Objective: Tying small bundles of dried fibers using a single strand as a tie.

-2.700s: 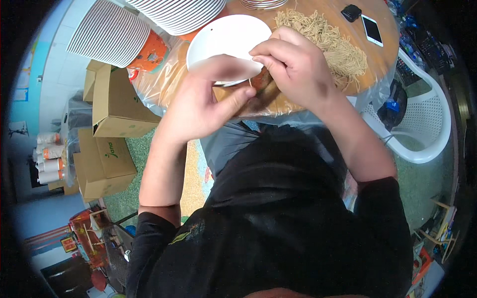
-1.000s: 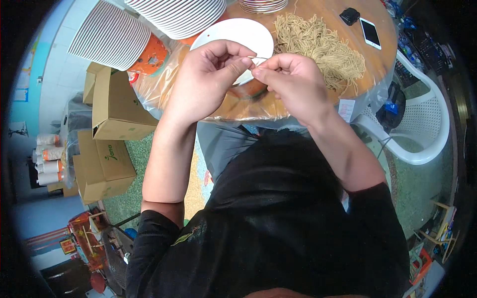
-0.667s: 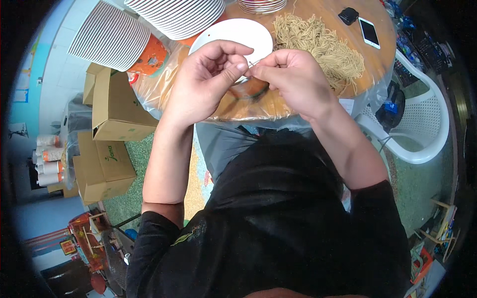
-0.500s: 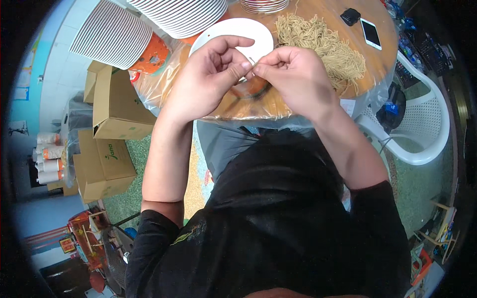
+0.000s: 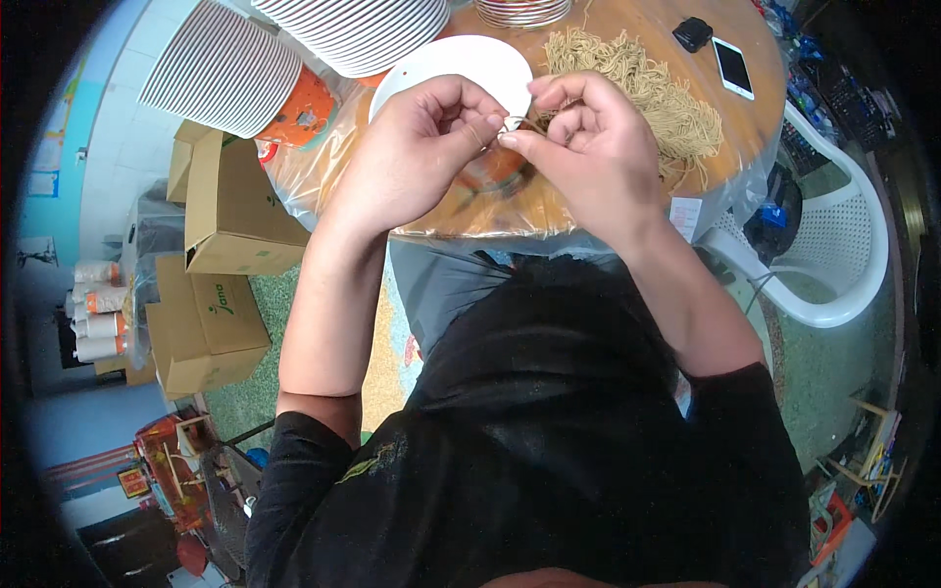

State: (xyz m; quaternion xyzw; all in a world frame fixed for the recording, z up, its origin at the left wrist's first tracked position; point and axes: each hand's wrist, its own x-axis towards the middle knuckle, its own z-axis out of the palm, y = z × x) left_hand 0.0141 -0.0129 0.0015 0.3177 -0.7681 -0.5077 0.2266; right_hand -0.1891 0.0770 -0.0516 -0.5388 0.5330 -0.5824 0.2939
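Note:
In front of me, my left hand (image 5: 421,147) pinches a thin cord (image 5: 516,122) between thumb and forefinger, its other fingers curled. Close against it, my right hand (image 5: 598,147) has its thumb at the cord and its remaining fingers bent, with the forefinger lifted away. The cord makes a small bend between the fingertips, partly hidden by them. A white round disc (image 5: 451,64) with a small hole lies just behind my hands. Some orange printed surface (image 5: 487,174) shows below them. To the right, a heap of tan cords (image 5: 637,93) is spread on the table.
Nested stacks of white-rimmed orange tubs (image 5: 294,103) stand at the back left. A phone (image 5: 733,69) and a small black object (image 5: 692,34) lie at the far right of the plastic-covered table (image 5: 431,223). Cardboard boxes (image 5: 211,318) sit left, a white chair (image 5: 833,304) right.
My right forefinger has lifted off the pinch and the right hand has opened a little. The cord's bend shows more between the fingertips. The left hand has barely moved.

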